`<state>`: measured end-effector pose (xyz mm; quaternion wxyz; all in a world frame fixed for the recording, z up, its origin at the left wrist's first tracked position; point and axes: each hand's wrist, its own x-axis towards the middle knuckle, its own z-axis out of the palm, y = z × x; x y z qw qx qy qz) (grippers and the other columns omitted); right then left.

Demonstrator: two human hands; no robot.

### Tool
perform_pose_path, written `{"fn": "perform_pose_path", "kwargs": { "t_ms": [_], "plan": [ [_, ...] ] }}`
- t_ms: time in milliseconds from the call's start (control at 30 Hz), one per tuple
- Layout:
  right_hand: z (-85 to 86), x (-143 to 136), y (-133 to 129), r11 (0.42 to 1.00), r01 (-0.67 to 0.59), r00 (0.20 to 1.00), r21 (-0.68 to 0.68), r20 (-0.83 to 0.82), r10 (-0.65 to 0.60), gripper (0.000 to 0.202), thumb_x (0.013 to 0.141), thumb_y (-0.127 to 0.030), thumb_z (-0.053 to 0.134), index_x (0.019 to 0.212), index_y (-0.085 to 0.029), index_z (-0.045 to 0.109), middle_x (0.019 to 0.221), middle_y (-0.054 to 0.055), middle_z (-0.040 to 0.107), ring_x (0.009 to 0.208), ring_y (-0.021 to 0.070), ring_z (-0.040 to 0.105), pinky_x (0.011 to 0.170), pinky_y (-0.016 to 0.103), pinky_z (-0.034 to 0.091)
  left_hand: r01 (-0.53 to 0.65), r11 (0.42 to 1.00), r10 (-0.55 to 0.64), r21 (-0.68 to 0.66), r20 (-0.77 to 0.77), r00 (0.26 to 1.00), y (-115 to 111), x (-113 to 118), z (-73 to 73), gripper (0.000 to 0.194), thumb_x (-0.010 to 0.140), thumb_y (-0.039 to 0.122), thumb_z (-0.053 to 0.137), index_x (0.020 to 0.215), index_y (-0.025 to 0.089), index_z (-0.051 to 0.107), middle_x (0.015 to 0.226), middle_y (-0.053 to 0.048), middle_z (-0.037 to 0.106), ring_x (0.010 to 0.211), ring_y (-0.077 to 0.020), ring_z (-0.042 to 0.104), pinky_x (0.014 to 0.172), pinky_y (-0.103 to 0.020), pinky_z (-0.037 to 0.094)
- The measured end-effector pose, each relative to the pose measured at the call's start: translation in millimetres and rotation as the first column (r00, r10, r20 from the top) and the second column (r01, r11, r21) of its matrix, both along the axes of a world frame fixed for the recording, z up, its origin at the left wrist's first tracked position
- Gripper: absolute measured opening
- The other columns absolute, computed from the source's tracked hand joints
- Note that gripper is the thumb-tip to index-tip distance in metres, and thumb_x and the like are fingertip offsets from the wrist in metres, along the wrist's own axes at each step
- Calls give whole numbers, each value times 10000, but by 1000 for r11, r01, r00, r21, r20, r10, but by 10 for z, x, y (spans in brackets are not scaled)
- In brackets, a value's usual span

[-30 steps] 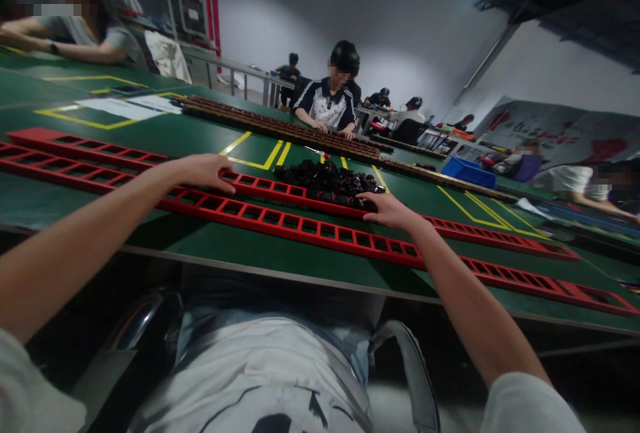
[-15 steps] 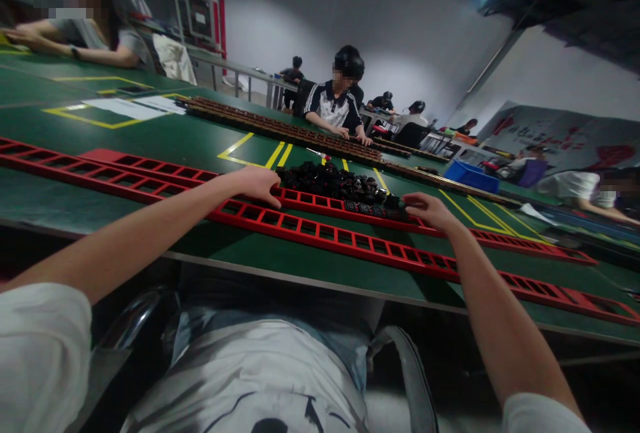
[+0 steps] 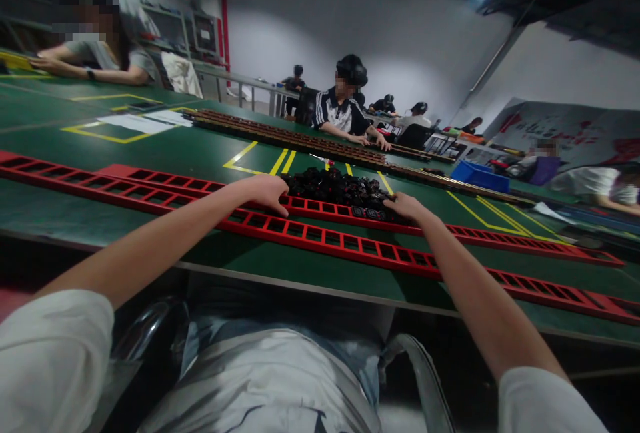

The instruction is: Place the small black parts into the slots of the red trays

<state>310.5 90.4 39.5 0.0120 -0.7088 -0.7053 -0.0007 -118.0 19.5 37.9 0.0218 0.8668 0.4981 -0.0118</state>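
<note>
A red ladder-like frame [image 3: 320, 206] with rows of rectangular openings lies across the green table. My left hand [image 3: 265, 192] straddles it, thumb on the near rail and bent fingers on the far side, partly hidden. Just behind the frame is a pile of small black parts [image 3: 330, 185]. Several square black pieces [image 3: 367, 213] sit in the frame's openings right of the middle. My right hand [image 3: 407, 208] is at the pile's right end, fingers pinched on a small black part that they mostly cover.
Nearer the table edge, a second red frame [image 3: 320, 238] runs parallel under both forearms. Long brown strips [image 3: 280, 134] lie farther back, where a co-worker's hands [image 3: 377, 141] rest. White papers [image 3: 133, 123] lie at left, and a blue bin [image 3: 480, 176] stands at right.
My right hand has moved left along the frame, closer to the seated black pieces. My left hand keeps its place on the frame. The whole view has shifted slightly.
</note>
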Motion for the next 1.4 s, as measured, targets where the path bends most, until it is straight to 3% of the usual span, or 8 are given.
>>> {"fn": "perform_pose_path", "kwargs": {
  "t_ms": [100,200,367,500,833,1033,1200,1400],
  "plan": [
    [26,-313,-4,983,-185,983,2,-25,185,529,919,-557,533,1186,-129,692,1152,188,724,993,303,700,873,389,540,8,997,-1,-79,83,997,113,-38,2,502,653,686,725,803,207,742,762,-94,670,752,-262,625,714,-359,422],
    [65,-544,5,971,-238,971,-28,25,239,512,880,-573,580,1119,-141,716,1126,193,727,980,302,704,874,399,548,2,990,24,-139,181,983,331,-127,11,499,820,667,558,745,204,729,694,-75,653,723,-243,622,720,-351,419],
    [59,-819,-77,985,-114,992,133,64,106,455,880,-548,579,1040,-150,731,1011,199,734,948,308,709,856,413,552,-51,987,10,154,252,968,601,-138,-31,354,850,441,567,1016,163,710,1013,-109,698,947,-252,630,839,-333,452],
    [9,-923,-251,958,-126,992,257,52,117,416,916,-483,546,1096,-146,711,1107,210,713,1040,335,680,899,444,541,83,979,-127,184,239,963,521,56,-126,431,870,428,572,1199,166,664,1235,-124,635,1130,-253,590,979,-326,436],
    [-20,-960,-362,900,-321,930,296,-80,358,325,935,-396,565,1101,-173,733,1151,128,729,1055,274,662,936,373,518,125,975,-168,184,241,956,296,141,-257,390,942,337,501,1255,163,654,1238,-125,590,1135,-239,587,1037,-341,429],
    [-43,-941,-304,868,-354,902,348,-117,415,290,934,-318,558,1087,-163,750,1136,120,737,1076,263,662,985,376,502,59,976,-112,210,250,962,288,147,-265,366,962,305,447,1238,154,634,1209,-133,573,1092,-252,591,1006,-380,451],
    [-61,-932,-278,874,-324,907,361,-144,396,279,919,-294,579,1094,-164,752,1117,107,745,1039,245,672,963,356,513,73,960,-175,269,382,907,369,75,-302,349,990,316,406,1215,197,645,1105,-90,570,1066,-221,581,1026,-379,446],
    [-62,-952,-294,867,-326,895,377,-171,411,266,915,-279,581,1067,-156,762,1083,108,754,1016,244,679,958,357,517,4,950,-171,313,507,845,386,49,-271,324,982,291,402,1142,149,645,1089,-99,624,1071,-215,583,1012,-364,453]
  ]
}}
